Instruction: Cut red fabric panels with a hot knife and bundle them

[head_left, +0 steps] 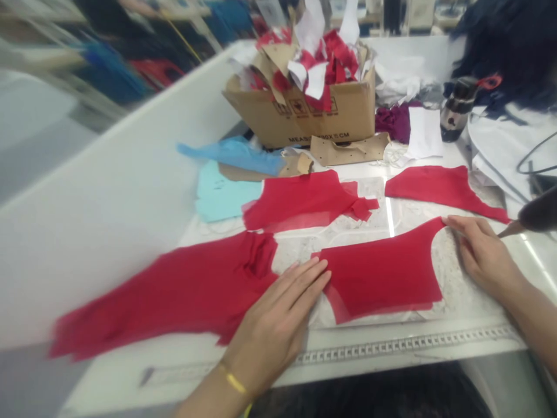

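Note:
A red cut fabric piece (383,270) lies flat on the table in front of me, one corner tapering to a narrow strip at the upper right. My left hand (278,313) rests on its left edge, fingers stretched out and flat. With thumb and fingers my right hand (483,249) pinches the tip of the narrow strip. To the left, partly under my left hand, is a larger stack of red fabric (174,290), crumpled at its right end. Farther back lie two more red pieces, one in the middle (300,200) and one at the right (435,186).
A cardboard box (300,119) full of scraps stands at the back, with blue fabric (235,154) and a brown card pattern (350,150) before it. A measuring tape (374,348) runs along the front edge. A dark bottle (456,110) and a dark-handled tool (537,212) are at right.

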The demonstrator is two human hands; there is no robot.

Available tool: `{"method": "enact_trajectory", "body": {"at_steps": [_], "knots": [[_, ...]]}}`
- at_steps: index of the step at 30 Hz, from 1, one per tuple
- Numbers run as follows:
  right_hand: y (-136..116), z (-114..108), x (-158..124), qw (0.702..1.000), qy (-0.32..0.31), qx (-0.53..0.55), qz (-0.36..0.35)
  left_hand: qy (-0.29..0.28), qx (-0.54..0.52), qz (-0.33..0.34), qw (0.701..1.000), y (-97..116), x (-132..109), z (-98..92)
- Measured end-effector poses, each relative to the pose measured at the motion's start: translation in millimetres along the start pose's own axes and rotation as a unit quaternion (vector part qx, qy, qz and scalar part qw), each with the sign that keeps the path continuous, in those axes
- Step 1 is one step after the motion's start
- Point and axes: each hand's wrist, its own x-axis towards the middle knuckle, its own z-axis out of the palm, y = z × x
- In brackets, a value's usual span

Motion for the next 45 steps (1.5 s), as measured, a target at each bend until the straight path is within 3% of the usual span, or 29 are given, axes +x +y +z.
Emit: {"method": "enact_trajectory", "body": {"at_steps": [11, 18, 24, 28, 32, 38, 41, 45], "knots": [[12, 1, -3, 1.0, -0.012, -0.02, 0.0, -0.009, 0.047, -0.029, 0.998, -2, 4, -26.6], [28, 8, -6, 0.999, -0.028, -0.043, 0.0, 0.0, 0.06, -0.038, 0.997, 0, 2, -26.1], [21, 9, -3, 0.999, -0.005, -0.036, 0.007, 0.007, 0.052, -0.043, 0.998, 2, 11, -25.3], [12, 8, 1, 0.999, 0.051, 0.006, -0.006, 0.031, 0.018, -0.035, 0.999, 15, 42, -13.3], [11, 11, 5, 0.997, 0.074, 0.033, -0.016, 0.012, -0.033, -0.016, 0.999, 37, 95, 9.5], [16, 11, 13, 0.999, 0.016, 0.042, -0.003, -0.106, -0.051, -0.018, 0.993, 66, 174, 46.8], [16, 9, 21, 0.999, -0.006, 0.042, 0.016, -0.103, -0.051, -0.02, 0.993, 71, 198, 61.9], [13, 8, 32, 0.997, -0.026, 0.034, 0.061, -0.091, -0.057, -0.021, 0.994, 70, 211, 76.8]]}}
